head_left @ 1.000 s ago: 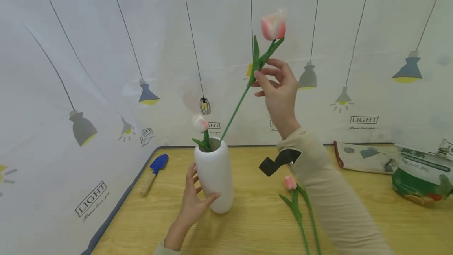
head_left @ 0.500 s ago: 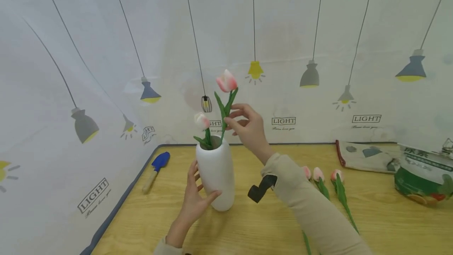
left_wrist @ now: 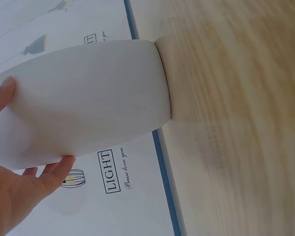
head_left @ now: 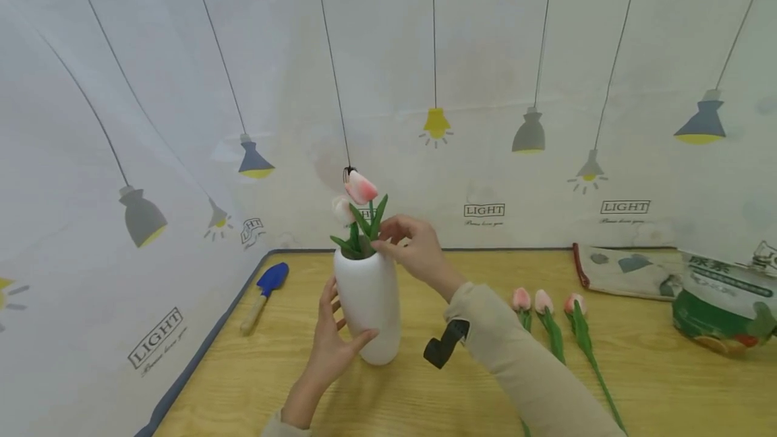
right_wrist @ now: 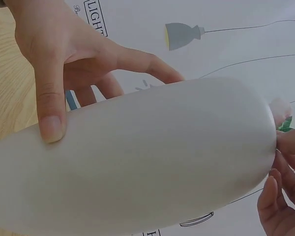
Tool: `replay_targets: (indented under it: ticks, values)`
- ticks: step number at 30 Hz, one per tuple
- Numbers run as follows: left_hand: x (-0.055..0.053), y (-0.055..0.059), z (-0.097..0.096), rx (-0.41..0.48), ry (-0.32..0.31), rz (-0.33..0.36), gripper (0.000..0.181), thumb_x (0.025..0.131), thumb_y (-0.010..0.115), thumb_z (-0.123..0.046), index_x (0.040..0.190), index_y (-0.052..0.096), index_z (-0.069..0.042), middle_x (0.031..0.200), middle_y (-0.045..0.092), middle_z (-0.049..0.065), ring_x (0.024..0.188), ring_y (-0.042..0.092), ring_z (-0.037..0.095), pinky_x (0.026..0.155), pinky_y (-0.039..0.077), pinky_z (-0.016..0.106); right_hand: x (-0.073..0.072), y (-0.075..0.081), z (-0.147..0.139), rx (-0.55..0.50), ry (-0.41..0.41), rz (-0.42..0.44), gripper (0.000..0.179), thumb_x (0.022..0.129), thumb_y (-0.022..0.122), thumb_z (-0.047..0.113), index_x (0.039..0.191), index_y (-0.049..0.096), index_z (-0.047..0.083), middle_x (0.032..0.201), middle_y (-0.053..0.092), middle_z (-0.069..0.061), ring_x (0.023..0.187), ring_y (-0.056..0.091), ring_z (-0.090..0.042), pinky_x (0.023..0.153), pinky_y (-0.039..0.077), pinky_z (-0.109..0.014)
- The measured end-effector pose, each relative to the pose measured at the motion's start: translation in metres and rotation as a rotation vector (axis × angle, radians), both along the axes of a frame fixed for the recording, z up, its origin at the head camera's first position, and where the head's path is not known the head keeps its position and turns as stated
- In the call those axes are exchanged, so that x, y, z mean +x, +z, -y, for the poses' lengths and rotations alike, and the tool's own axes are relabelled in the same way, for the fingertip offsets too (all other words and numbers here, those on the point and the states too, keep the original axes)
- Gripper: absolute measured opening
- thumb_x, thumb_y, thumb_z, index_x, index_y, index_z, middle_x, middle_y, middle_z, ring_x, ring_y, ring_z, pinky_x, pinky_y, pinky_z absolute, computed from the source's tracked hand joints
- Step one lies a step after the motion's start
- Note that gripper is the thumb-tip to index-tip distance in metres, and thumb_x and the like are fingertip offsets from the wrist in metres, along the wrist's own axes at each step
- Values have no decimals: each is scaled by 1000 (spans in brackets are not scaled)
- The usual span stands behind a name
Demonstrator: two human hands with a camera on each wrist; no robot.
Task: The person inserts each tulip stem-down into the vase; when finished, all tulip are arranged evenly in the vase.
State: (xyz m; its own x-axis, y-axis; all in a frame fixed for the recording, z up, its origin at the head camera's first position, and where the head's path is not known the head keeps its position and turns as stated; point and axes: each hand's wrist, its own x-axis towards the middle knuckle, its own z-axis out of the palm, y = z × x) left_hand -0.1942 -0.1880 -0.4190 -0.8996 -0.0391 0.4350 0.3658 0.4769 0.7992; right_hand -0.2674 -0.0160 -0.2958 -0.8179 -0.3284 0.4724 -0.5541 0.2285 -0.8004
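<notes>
Left of the tall, smooth white vase (head_left: pixel 368 309) lies a blue-bladed trowel (head_left: pixel 264 295) with a wooden handle; right of it, three pink tulips (head_left: pixel 545 303) with green leaves, the leftmost's stem partly covered by a beige sleeve (head_left: pixel 522 363). The left hand (head_left: pixel 330 353) grasps the vase's side; the right hand's (head_left: pixel 419 248) thumb and fingers pinch a pink-and-white tulip (head_left: pixel 362 188) at the vase's mouth, beside a paler tulip (head_left: pixel 342 210). The left wrist view shows a caged-lamp print (left_wrist: pixel 76 178), mostly blocked by the pink-and-white bloom in the head view.
</notes>
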Motion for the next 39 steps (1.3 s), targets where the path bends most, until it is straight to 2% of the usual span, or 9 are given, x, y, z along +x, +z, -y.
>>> replay_targets:
  ticks: [3, 6, 10, 16, 22, 26, 32, 35, 39]
  values:
    - [-1, 0, 0, -3, -9, -7, 104, 68, 76, -23, 140, 1, -34, 139, 24, 17, 119, 37, 42, 87, 44, 54, 1, 0, -1, 1, -25, 43, 19, 76, 69, 17, 91, 63, 7, 87, 65, -9, 77, 56, -18, 59, 49, -23]
    - [-1, -1, 0, -7, -11, -9, 104, 69, 76, -23, 141, 1, -32, 140, 23, 17, 120, 37, 43, 87, 44, 54, -6, -7, -2, -8, -40, 69, 21, 75, 70, 21, 91, 63, 10, 86, 65, -6, 75, 56, -16, 56, 50, -25]
    - [0, 0, 0, -4, -5, 6, 104, 69, 76, -17, 141, 1, -26, 141, 21, 18, 120, 35, 44, 88, 43, 55, -4, -10, -6, -28, -15, 88, 25, 75, 70, 22, 94, 62, 9, 88, 65, -8, 73, 58, -16, 55, 53, -30]
    - [12, 17, -6, -8, -2, 24, 102, 69, 74, -6, 141, 3, -13, 139, 21, 24, 119, 35, 46, 88, 42, 56, -3, -21, -24, -52, 10, 53, 22, 79, 66, 21, 97, 62, 8, 88, 64, -10, 69, 59, -15, 53, 53, -31]
    - [20, 27, -8, -15, 21, 44, 102, 69, 74, -7, 141, 3, -18, 138, 22, 23, 120, 35, 46, 89, 42, 55, -6, -40, -60, -25, 2, 25, 16, 82, 63, 15, 94, 62, 5, 81, 64, -14, 64, 59, -16, 50, 52, -34]
    - [20, 27, -7, -8, 27, 44, 102, 69, 74, -6, 141, 4, -18, 139, 21, 23, 120, 35, 46, 90, 42, 55, -11, -66, -97, 102, -42, 57, 17, 83, 62, 18, 93, 62, 6, 82, 64, -12, 65, 58, -14, 53, 52, -32]
    - [16, 24, -10, -8, 0, 29, 101, 70, 73, -4, 141, 2, -15, 139, 20, 23, 120, 33, 46, 90, 41, 56, -8, -113, -156, 470, -153, 43, 14, 81, 63, 20, 86, 64, 7, 78, 62, -3, 67, 52, -10, 59, 44, -23]
    - [15, 23, -11, -10, -6, 37, 101, 70, 73, -4, 141, 1, -15, 140, 18, 23, 121, 32, 45, 91, 40, 57, 1, -132, -176, 584, -161, 57, 11, 77, 67, 20, 75, 63, 10, 71, 61, 1, 62, 50, -8, 55, 42, -22]
    - [15, 22, -11, -14, 2, 49, 102, 71, 72, -4, 141, 0, -15, 141, 17, 23, 122, 32, 45, 91, 40, 57, 13, -150, -186, 646, -94, 155, 18, 78, 66, 26, 65, 60, 14, 60, 56, 8, 52, 44, -3, 46, 37, -18]
